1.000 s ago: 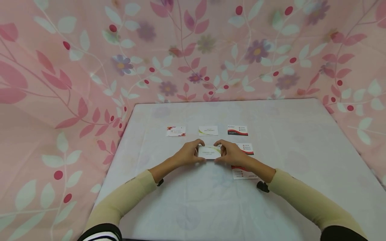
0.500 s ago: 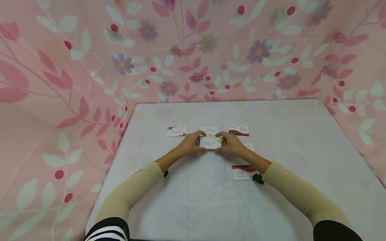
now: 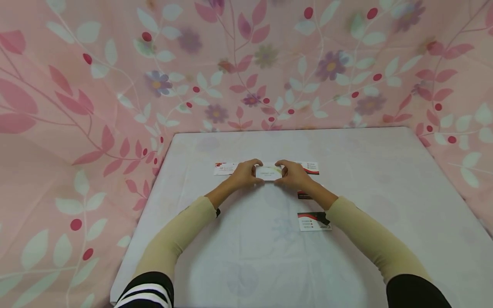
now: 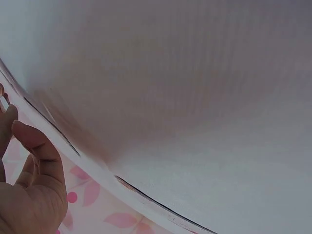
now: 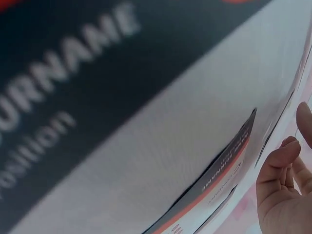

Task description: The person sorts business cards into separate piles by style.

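Note:
A white business card (image 3: 268, 173) with a green curve is held level between both hands over the far part of the table. My left hand (image 3: 247, 173) pinches its left edge, thumb at the near side and fingers at the far side. On the right edge my right hand (image 3: 293, 174) grips in the same way. The wrist views show each hand only in part: the left hand (image 4: 34, 195) at the lower left, the right hand (image 5: 282, 195) at the lower right. Whatever lies directly beneath the held card is hidden.
A floral red-and-white card (image 3: 223, 168) lies left of the hands. Right of them is a red-black-white card (image 3: 313, 167); another (image 3: 304, 195) is mostly under the right forearm, and a third (image 3: 310, 222) lies nearer. A white cloth covers the table (image 3: 246, 265); a floral curtain (image 3: 246, 64) hangs behind.
Both hands have carried the white-and-green card away from the body, toward the back row. The matching card in that row, visible earlier, is now covered from view.

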`<state>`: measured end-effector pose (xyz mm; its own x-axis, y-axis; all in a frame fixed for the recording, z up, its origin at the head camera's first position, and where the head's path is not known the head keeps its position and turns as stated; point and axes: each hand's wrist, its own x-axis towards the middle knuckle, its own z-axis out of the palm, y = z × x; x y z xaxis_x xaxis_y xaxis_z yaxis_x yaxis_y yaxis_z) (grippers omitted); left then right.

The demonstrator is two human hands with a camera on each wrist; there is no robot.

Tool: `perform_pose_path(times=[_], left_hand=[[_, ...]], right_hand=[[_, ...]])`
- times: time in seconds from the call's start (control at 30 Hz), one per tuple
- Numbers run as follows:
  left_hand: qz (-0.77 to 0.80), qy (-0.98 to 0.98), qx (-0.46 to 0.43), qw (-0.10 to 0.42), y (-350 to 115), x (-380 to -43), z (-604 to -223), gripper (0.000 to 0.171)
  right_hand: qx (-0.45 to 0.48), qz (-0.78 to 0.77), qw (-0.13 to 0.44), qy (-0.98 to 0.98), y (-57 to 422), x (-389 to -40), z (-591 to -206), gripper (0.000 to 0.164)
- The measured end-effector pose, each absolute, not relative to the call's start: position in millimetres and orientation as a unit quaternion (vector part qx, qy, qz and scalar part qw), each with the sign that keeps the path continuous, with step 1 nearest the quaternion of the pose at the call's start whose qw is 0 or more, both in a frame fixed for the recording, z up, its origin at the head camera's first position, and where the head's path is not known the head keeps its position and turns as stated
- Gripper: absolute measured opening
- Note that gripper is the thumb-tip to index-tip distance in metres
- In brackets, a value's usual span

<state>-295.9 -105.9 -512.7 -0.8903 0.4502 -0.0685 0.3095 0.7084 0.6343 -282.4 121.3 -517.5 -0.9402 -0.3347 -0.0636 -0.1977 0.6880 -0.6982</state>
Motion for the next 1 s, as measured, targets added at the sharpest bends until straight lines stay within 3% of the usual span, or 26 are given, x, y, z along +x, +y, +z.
perform_pose_path(times=[1.0], left_hand=[[0.277, 0.93, 0.165, 0.176, -99, -331, -509, 0.057]], right_hand=[[-0.116, -0.315, 0.158, 0.928, 114, -320, -519, 0.063]])
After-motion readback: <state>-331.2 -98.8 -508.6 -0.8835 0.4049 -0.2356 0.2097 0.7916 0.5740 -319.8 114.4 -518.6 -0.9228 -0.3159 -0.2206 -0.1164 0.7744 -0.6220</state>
